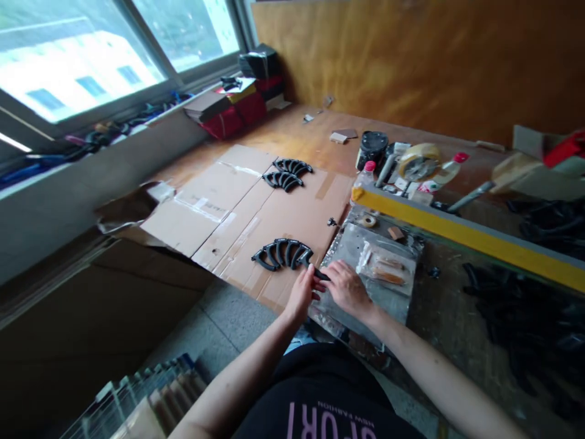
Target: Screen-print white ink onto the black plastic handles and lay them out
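Note:
Both my hands meet at the near edge of the cardboard sheet (237, 207). My left hand (301, 292) and my right hand (346, 286) together pinch one curved black plastic part (319, 274) between their fingertips. Just beyond it lies a fanned row of several such black parts (282, 253) on the cardboard. Two more fanned rows (287, 173) lie farther back. My right hand rests over a clear plastic bag (379, 268) on a grey metal plate.
A yellow-edged bar (461, 235) runs across the bench to the right. Behind it stand a tape roll (418, 160), bottles and small tools. A heap of black parts (534, 305) lies at right. Boxes (233, 107) sit by the window.

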A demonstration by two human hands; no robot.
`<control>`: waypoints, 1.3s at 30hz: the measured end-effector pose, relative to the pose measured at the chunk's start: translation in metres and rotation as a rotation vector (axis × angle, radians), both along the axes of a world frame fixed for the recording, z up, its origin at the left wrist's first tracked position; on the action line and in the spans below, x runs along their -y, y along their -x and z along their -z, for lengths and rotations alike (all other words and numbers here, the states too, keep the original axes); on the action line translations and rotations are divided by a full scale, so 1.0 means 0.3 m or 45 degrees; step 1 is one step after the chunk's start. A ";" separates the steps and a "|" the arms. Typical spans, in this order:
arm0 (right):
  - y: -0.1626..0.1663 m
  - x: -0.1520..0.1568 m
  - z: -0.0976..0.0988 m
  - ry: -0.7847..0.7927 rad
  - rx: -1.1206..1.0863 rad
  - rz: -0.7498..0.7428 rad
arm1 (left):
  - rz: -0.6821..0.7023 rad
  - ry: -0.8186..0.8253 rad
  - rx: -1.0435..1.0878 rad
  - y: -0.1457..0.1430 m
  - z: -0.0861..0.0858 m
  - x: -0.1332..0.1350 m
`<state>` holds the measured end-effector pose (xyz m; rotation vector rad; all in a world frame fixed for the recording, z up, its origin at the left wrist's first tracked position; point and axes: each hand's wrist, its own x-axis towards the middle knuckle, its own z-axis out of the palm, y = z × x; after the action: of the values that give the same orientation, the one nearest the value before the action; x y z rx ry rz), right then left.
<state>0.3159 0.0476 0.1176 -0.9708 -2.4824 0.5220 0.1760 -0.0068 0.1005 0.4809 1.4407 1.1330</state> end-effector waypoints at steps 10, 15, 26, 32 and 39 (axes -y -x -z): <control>0.491 -0.130 0.208 0.167 0.440 0.046 | -0.136 0.480 -0.638 0.580 0.288 0.085; 0.625 -0.153 0.247 0.177 0.610 0.202 | 0.021 0.550 -0.645 0.654 0.340 0.049; 0.601 -0.194 0.249 0.215 0.667 0.266 | 0.076 0.579 -0.526 0.670 0.352 0.048; 0.596 -0.184 0.235 0.180 0.676 0.236 | 0.062 0.590 -0.444 0.664 0.353 0.041; 0.621 -0.194 0.252 0.344 0.624 0.278 | 0.148 0.590 -0.553 0.695 0.343 -0.020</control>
<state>0.1296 0.1059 0.0420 -1.6229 -2.7142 0.6171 -0.0325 -0.0010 -0.0024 0.4879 1.9588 0.5873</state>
